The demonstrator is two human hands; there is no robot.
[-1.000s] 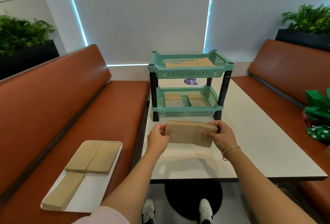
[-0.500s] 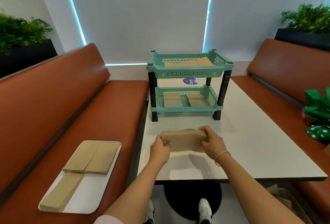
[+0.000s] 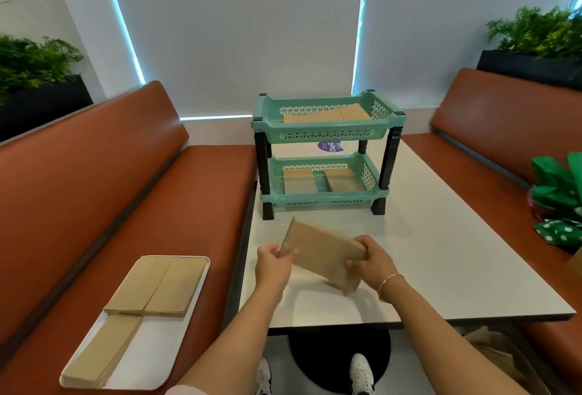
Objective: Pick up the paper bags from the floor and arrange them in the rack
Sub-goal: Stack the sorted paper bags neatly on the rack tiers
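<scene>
A flat brown paper bag [image 3: 322,254] is tilting above the near end of the white worktop [image 3: 441,256], its left end raised. The left hand [image 3: 272,265] is pinching that end, the right hand [image 3: 373,260] is curling its grip round the other. Beyond, the green two-tier rack [image 3: 324,133] is holding more bags on both tiers.

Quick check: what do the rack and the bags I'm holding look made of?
Rack: looks like moulded plastic, mint green with a slight sheen, lattice-cut sides, black posts. Held bags: matte brown kraft paper, it seems; flat and creased, gripped by the left hand and the right hand.
</scene>
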